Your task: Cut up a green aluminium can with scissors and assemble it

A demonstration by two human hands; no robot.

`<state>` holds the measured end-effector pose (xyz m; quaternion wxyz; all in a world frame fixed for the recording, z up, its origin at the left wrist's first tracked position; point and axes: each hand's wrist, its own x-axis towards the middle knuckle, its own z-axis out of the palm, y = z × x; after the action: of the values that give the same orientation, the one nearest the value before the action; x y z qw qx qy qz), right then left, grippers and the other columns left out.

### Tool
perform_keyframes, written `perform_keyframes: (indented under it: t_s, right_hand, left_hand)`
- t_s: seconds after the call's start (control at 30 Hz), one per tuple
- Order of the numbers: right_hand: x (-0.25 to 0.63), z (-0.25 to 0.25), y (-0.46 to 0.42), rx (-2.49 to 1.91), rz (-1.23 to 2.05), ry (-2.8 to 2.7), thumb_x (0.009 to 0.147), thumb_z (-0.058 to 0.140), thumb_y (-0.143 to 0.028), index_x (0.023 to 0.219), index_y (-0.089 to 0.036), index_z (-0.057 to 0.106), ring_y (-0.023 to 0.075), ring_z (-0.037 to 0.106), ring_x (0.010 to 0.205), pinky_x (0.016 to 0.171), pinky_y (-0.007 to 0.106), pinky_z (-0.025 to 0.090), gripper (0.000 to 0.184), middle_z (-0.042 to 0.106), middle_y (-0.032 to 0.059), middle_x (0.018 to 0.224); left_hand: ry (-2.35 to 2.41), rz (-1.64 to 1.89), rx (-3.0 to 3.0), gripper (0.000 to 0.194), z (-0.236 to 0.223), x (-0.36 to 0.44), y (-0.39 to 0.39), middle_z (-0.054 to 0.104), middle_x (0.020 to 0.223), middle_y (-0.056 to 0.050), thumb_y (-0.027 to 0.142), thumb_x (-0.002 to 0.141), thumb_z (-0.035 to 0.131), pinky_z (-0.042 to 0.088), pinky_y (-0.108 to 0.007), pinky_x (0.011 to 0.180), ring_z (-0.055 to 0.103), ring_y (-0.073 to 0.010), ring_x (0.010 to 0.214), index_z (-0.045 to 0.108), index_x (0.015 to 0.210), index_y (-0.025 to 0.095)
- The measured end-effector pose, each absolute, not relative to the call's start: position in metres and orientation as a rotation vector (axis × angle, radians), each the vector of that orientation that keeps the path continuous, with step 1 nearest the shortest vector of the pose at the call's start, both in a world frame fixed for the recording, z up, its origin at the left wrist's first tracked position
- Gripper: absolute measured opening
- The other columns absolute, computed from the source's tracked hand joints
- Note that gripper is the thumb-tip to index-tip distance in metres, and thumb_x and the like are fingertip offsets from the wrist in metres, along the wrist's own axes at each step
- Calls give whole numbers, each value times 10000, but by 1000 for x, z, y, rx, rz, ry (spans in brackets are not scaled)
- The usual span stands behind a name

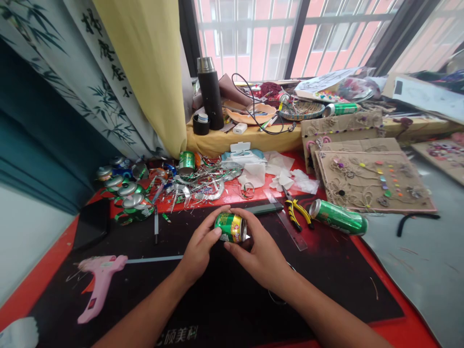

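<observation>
Between the person's hands, a green-and-yellow drink can (230, 227) is lying crosswise, its long axis running left to right with a slight tilt. The left hand (198, 246) is clamping its left end while the right hand (261, 249) is gripping its silver-rimmed right end, so the hands are together on it and about equally near. Beyond the right hand, yellow-handled pliers (297, 213) are lying beside a clear ruler (290, 227), and farther right, a second green can (338, 217) is lying on its side. Left of the hands, a pink glue gun (101, 285) is resting on the black mat (235, 309).
</observation>
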<state>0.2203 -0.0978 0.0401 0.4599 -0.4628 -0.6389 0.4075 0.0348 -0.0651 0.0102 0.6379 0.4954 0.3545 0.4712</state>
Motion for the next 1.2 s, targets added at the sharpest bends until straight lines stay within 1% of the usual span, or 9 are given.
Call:
perform_keyframes:
  t_s: [0.2, 0.47, 0.67, 0.77, 1.0, 1.2]
  right_hand:
    - [220, 41, -98, -1141, 972, -1589, 905, 745, -174, 1477, -315, 541, 284, 628, 1354, 1172, 476, 494, 624, 645, 79, 1469]
    - [220, 40, -98, -1145, 952, -1593, 902, 742, -174, 1474, -318, 541, 292, 641, 1335, 1144, 476, 519, 623, 649, 87, 1455]
    - [221, 42, -99, -1146, 945, -1603, 904, 737, -180, 1471, -324, 535, 293, 640, 1331, 1135, 478, 523, 619, 646, 87, 1453]
    - [221, 43, -99, -1150, 952, -1606, 899, 734, -176, 1467, -319, 539, 295, 648, 1314, 1124, 476, 530, 617, 651, 91, 1442]
    - [220, 43, -99, -1158, 952, -1612, 898, 733, -167, 1473, -315, 534, 293, 632, 1345, 1146, 477, 516, 626, 638, 91, 1468]
    - [220, 43, -99, -1153, 931, -1628, 890, 730, -141, 1463, -319, 540, 289, 630, 1345, 1152, 472, 515, 629, 641, 85, 1461]
  left_hand:
    - [782, 1101, 1094, 465, 12, 37, -65, 705, 1487, -90, 390, 967, 709, 492, -427, 1145, 636, -344, 1361, 727, 1408, 245]
    - [770, 1109, 1010, 467, 10, 39, -66, 716, 1468, -90, 373, 942, 723, 486, -452, 1158, 643, -345, 1347, 736, 1391, 247]
    - [780, 1071, 1014, 542, 17, 40, -68, 677, 1524, -113, 413, 945, 723, 462, -475, 1186, 614, -371, 1395, 693, 1458, 238]
    - [796, 1072, 1031, 545, 17, 40, -68, 661, 1546, -113, 434, 963, 703, 462, -471, 1186, 599, -377, 1414, 684, 1469, 234]
    - [812, 1078, 1034, 501, 14, 39, -69, 652, 1563, -88, 416, 977, 699, 443, -448, 1206, 578, -356, 1440, 701, 1451, 252]
    - [800, 1078, 981, 539, 16, 40, -68, 669, 1539, -110, 396, 943, 722, 440, -487, 1209, 592, -376, 1426, 703, 1456, 229]
